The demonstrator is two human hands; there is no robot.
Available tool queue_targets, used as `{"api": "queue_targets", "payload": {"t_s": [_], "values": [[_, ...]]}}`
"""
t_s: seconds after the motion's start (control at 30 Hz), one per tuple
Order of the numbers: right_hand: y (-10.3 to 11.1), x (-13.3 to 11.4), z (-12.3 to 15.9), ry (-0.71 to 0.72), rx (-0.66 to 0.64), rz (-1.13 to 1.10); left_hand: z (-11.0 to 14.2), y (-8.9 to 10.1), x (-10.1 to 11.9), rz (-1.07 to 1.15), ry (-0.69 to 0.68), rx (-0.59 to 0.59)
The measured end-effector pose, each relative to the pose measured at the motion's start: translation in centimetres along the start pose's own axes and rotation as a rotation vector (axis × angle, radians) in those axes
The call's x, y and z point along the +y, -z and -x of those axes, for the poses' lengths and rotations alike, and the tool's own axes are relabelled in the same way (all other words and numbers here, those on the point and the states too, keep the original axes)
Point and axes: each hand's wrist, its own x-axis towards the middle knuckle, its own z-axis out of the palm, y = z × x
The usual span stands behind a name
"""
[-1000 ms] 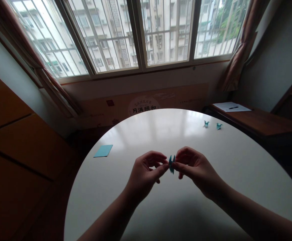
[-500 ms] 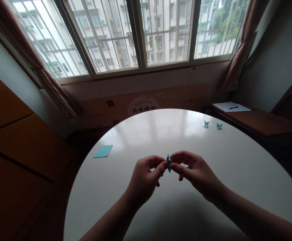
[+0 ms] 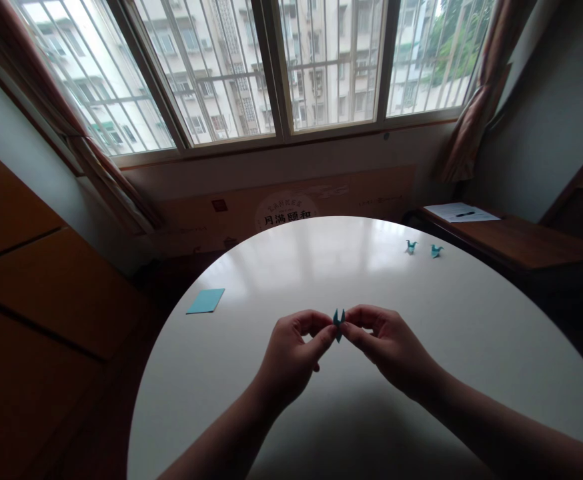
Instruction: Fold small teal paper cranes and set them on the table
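Observation:
Between my two hands, above the white table, is a small teal origami paper piece (image 3: 339,319) with two points up and one point down. My left hand (image 3: 299,343) pinches its left side between thumb and forefinger. From the right, my right hand (image 3: 384,337) pinches the same piece, its thumb and forefinger meeting at the fold. The fingertips hide the middle of the paper. Two finished-looking teal origami birds, a left one (image 3: 411,247) and a right one (image 3: 436,251), stand at the far right of the table.
A stack of square teal paper (image 3: 205,301) lies at the left of the round white table (image 3: 251,280). Past the table's right edge, a wooden surface (image 3: 536,247) holds a white sheet (image 3: 454,211) and a pen (image 3: 465,215). A barred window (image 3: 331,67) is behind.
My right fingers have closed in around the folded paper and its two upper points now sit more upright and parallel. The birds and the paper stack have stayed put.

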Motion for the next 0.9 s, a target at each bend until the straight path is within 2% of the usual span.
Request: {"api": "queue_targets", "payload": {"t_s": [0.13, 0.33, 0.53, 0.67, 0.9], "values": [[0.04, 0.41, -0.07, -0.052, -0.012, 0.022, -0.01, 0.09, -0.17, 0.023, -0.016, 0.019], [-0.05, 0.28, 0.00, -0.058, -0.006, -0.008, -0.17, 0.14, -0.20, 0.071, 0.005, 0.013], [-0.07, 0.17, -0.25, -0.180, 0.016, -0.158, -0.39, 0.30, 0.03, 0.085, 0.062, -0.024], [-0.16, 0.08, -0.28, -0.282, -0.074, -0.283, -0.44, 0.69, 0.30, 0.159, 0.049, -0.019], [-0.27, -0.20, -0.03, -0.312, -0.173, -0.419, -0.41, 0.93, 0.49, 0.244, 0.070, -0.109]]}}
